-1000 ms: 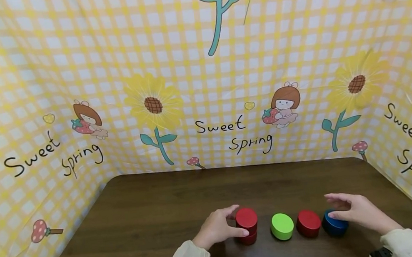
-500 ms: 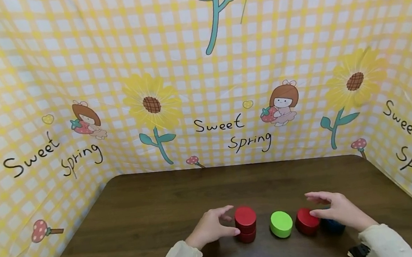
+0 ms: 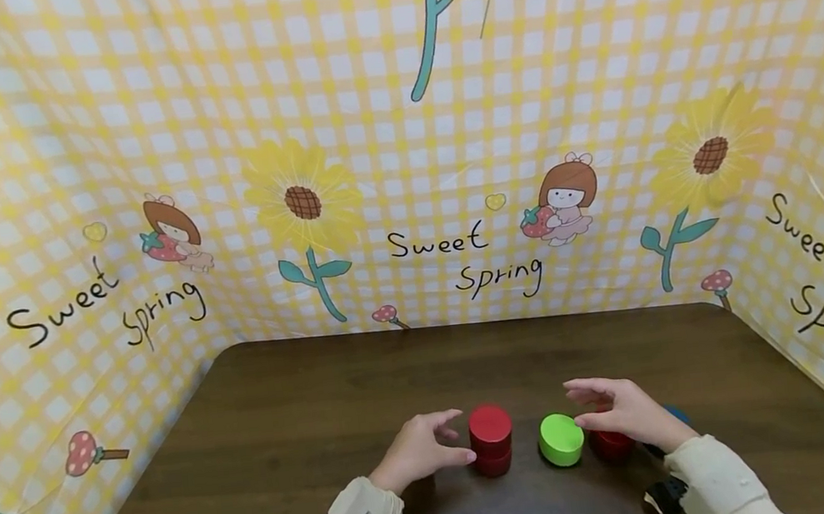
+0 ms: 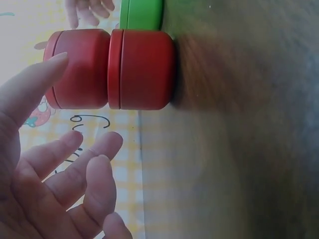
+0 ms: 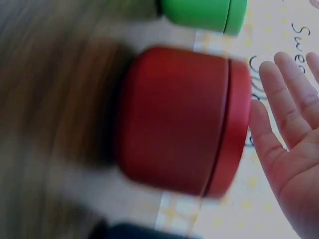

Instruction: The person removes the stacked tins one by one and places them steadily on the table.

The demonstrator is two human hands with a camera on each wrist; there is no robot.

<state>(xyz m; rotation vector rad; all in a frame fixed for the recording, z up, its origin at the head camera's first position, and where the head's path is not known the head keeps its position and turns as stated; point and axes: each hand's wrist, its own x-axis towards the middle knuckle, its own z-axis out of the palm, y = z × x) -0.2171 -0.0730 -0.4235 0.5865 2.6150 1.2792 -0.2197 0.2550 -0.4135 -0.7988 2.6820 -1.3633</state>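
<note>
Two red lidded tins (image 3: 492,441) stand stacked one on the other. My left hand (image 3: 421,450) is beside them on the left, fingers spread and thumb extended; in the left wrist view the thumb (image 4: 37,82) overlaps the upper tin. A light green tin (image 3: 561,441) stands alone to the right of the stack. My right hand (image 3: 627,410) hovers over a single red tin (image 5: 179,122), its palm facing left and thumb tip right at the green tin's edge in the head view. Behind that hand a blue tin (image 3: 676,413) is mostly hidden.
The dark wooden table (image 3: 307,410) carries the tins in a row near its front. A yellow checked cloth (image 3: 401,149) with flowers and lettering hangs around the back and sides.
My right hand has moved left from the blue tin, past the single red tin toward the green one. My left hand has drawn slightly away from the red stack. The tins have stayed put.
</note>
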